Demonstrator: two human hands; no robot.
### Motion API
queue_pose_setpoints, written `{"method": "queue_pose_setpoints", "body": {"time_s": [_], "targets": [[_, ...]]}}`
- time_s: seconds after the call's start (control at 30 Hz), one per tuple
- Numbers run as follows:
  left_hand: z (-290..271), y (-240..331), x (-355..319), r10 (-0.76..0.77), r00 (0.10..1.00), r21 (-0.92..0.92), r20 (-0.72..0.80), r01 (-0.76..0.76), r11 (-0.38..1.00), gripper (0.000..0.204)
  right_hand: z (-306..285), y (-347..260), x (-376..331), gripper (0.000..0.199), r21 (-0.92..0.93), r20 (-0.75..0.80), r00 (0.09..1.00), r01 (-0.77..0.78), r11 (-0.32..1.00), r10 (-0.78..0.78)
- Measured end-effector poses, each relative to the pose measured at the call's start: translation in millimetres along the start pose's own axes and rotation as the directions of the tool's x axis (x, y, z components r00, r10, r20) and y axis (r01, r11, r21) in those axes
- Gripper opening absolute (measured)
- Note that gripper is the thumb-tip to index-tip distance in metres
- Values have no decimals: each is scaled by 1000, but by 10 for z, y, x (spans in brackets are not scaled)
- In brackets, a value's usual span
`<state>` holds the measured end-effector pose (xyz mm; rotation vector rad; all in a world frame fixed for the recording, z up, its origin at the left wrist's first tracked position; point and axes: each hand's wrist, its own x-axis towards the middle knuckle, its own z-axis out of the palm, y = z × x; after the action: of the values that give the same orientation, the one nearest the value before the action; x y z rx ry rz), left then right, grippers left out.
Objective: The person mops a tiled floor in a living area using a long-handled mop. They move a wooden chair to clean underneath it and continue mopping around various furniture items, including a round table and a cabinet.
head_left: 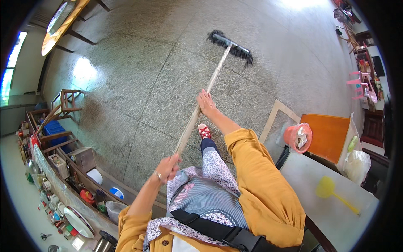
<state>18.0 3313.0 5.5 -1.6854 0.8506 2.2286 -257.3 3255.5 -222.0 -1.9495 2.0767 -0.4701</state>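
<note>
A mop (191, 127) with a long pale wooden handle slants across the view, away from my body. Its wide head (231, 44), fringed in black strands, rests on the speckled stone floor. Near the handle's end, by my waist, my left hand (168, 169) is closed around the wood. Farther up, about the middle of the handle, my right hand (205, 103) grips it with the back of the hand upward. One foot in a red patterned sock and sandal (204, 131) shows just right of the handle.
At right a pink bin (298, 137) stands by an orange-brown board (325, 136) and a grey tabletop (327, 185) with a yellow fly swatter (331, 193). A wooden chair (67, 103) and a cluttered shelf unit line the left. A table (47, 46) stands far left, pink stools (361, 86) far right.
</note>
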Motion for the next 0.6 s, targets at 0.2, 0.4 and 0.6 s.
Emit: {"method": "queue_pose_setpoints", "body": {"time_s": [0.2,0.4,0.6], "targets": [[154,934,955,11,997,-122,80,-1,993,38,-178,276,580,26,34,99,990,-102,994,98],[-67,780,570,56,994,-82,89,-49,995,33,18,362,588,51,126,-41,984,-167,978,173],[-846,-103,-451,-62,998,-86,-7,61,994,31,424,-500,260,32,101,45,980,-200,975,196]]}}
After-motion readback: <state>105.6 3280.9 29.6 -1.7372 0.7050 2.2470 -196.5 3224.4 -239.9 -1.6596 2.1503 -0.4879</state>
